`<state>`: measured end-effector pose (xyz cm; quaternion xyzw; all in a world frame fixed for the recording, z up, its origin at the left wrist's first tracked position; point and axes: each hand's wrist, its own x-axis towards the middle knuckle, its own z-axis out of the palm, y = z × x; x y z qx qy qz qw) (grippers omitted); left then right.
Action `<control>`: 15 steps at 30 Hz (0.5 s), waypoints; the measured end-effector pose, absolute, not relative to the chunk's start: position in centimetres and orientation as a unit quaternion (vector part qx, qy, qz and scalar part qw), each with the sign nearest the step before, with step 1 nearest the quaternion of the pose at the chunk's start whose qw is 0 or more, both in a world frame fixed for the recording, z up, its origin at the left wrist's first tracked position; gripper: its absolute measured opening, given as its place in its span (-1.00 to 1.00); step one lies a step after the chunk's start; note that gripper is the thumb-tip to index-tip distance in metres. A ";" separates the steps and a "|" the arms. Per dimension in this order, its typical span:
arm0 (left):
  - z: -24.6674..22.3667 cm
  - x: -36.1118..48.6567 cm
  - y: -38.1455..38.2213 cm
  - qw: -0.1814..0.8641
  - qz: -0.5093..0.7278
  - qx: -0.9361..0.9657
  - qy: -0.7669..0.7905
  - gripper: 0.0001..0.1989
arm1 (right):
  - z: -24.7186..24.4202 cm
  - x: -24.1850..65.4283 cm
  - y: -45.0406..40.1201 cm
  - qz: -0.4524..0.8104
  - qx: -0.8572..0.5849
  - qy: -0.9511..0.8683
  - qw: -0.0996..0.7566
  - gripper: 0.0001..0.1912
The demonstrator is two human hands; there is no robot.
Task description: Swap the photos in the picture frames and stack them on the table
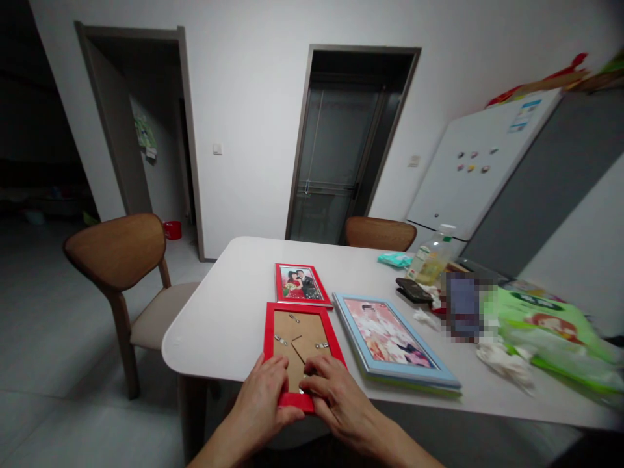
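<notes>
A red picture frame lies back side up at the table's near edge, its lower end towards me. Its brown backing board carries several small metal clips and a thin dark bent line. My left hand grips the lower left corner, fingers over the rim and thumb along the bottom edge. Closed on the lower right side is my right hand, its fingertips bent over the board beside a bottom clip. Those fingers partly hide the clip. Beyond it, a second red picture frame lies face up, showing a photo of a couple.
Right of my hands lies a stack of picture frames with a light blue one on top. Farther right are a bottle, a black wallet-like item, crumpled tissues and a green package. Wooden chairs stand around the white table.
</notes>
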<state>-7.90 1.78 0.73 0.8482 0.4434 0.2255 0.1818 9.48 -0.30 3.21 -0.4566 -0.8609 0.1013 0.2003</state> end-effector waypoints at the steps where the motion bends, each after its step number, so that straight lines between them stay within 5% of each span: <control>1: 0.8 -7.9 1.8 0.183 0.224 0.847 0.447 -0.65 | 3.3 9.5 -0.3 0.099 -0.459 -0.861 0.196 -0.78; 15: 1.1 -7.9 1.8 0.203 0.220 0.844 0.445 -0.57 | 1.6 6.8 5.8 0.107 -0.516 -0.815 0.242 -0.74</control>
